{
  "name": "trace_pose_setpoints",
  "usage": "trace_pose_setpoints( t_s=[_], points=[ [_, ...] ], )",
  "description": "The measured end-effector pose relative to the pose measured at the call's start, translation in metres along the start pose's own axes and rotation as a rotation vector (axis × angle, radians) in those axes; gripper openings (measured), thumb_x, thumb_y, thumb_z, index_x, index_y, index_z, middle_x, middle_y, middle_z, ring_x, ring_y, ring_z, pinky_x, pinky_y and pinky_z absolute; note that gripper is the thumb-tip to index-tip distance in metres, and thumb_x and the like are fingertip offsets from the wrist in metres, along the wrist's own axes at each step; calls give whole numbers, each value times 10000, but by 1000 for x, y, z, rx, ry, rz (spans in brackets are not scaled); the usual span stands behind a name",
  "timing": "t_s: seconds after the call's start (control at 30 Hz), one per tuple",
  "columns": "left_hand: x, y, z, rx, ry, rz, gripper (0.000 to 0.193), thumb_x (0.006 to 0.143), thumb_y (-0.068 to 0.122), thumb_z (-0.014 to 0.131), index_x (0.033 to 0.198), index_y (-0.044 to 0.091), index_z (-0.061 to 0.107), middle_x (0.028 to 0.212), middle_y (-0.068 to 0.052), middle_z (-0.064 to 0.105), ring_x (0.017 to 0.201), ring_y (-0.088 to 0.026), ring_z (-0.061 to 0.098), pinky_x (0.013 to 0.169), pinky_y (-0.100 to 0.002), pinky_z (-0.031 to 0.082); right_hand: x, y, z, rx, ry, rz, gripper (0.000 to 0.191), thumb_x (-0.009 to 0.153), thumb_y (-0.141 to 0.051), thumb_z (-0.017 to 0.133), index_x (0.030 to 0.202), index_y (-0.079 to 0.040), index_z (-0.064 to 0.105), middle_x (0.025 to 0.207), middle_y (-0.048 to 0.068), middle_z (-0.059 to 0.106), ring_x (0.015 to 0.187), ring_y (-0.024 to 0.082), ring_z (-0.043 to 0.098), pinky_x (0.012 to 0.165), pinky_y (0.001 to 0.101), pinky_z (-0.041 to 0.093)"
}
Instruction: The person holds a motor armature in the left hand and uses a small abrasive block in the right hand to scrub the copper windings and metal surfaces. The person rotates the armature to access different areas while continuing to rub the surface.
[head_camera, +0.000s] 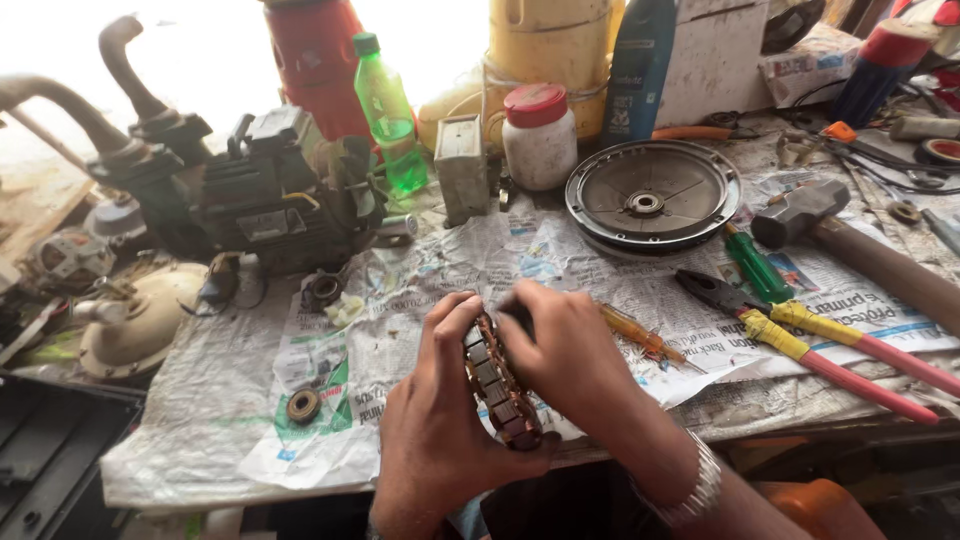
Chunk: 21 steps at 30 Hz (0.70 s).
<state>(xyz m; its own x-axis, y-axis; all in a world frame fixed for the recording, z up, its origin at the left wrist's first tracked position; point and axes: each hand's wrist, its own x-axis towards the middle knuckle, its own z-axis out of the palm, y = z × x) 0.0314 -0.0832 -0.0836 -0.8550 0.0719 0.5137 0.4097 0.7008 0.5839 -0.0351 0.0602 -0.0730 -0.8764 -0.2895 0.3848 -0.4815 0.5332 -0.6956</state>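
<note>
1. Newspaper covers a cluttered workbench, shielding it from grease.
2. Left hand cradles a copper-wound stator at the bench's near edge, tilted upright for access.
3. Right hand grips its top, fingers pressing the windings.
4. Pliers and hammer lie close on the right.

A repair workshop: a newspaper-covered bench strewn with a hammer, pliers, screwdrivers, a loose bearing, a motor cover and a dismantled pump (all grimy, well used).
</note>
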Motion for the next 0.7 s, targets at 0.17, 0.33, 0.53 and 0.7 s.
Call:
trace_pose_setpoints(
  t_s=[0.17,0.33,0.53,0.7],
  points=[
    [-4,-1,-1,27,-81,-125,1234,358,366,972,1423,138,393,1512,-103,497,1039,-382,706,751,-481,582,-3,6,4,5,-15,33,204,883,-203,674,914,-4,706,776,206,748,729,359,752,648,423,551],
    [0,-3,3,41,12,27,1238,344,399,988,1391,108,397,1458,-143,510,1038,-414,701,739,-483,595,-20,17,-4,62,15,4,162,900,-156,706,917,5,698,746,160,733,664,262,706,590,366,535],
    [-4,0,7,87,-32,-23,1209,377,411,990,1386,108,397,1467,-157,493,947,-400,728,699,-485,601,-50,46,-37,290,121,205,115,900,-107,706,962,-25,758,684,27,711,604,53,578,504,263,469],
    [-6,-4,5,42,-83,-75,1191,436,415,983,1417,108,383,1499,-166,478,933,-380,740,687,-476,604,-53,46,-36,248,64,214,160,878,-124,727,1004,-34,770,709,31,728,625,47,576,531,254,484]
  ],
)
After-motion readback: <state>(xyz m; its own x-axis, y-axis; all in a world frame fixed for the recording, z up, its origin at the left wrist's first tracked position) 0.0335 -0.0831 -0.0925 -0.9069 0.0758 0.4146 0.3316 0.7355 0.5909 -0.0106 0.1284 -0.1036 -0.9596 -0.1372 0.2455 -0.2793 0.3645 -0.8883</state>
